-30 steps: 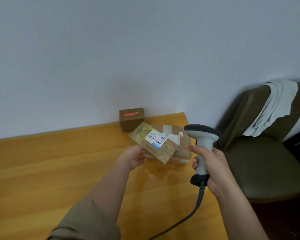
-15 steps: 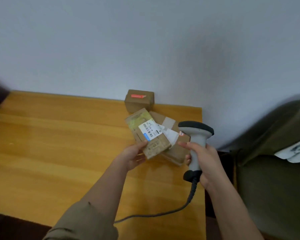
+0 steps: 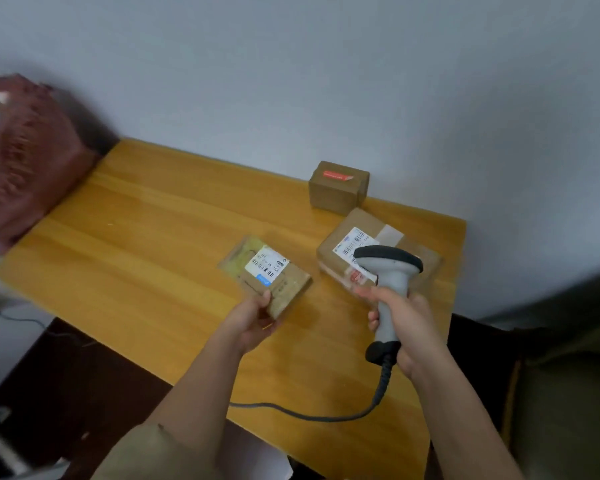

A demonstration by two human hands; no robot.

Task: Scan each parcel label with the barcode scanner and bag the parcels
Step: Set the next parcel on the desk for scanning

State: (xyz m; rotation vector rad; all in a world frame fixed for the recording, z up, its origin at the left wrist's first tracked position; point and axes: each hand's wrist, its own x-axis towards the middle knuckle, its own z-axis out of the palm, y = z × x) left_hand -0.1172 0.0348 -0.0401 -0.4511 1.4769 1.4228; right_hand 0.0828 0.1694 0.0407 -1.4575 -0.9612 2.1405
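Observation:
My left hand grips the near corner of a flat cardboard parcel, held just above the wooden table; its white barcode label faces up. My right hand grips the handle of a grey barcode scanner, whose dark head points away from me. Behind the scanner a taped brown parcel with a white label lies on the table. A small brown box with a red sticker stands by the wall. At the table's left end sits a reddish bag, blurred.
The scanner's grey cable runs across the table's near edge. A dark olive chair stands to the right of the table. The grey wall closes off the far side. Dark floor and a thin cable show at lower left.
The view has swung left and the bag has come into sight. My left hand has carried the flat parcel leftward, away from the taped parcel and the scanner.

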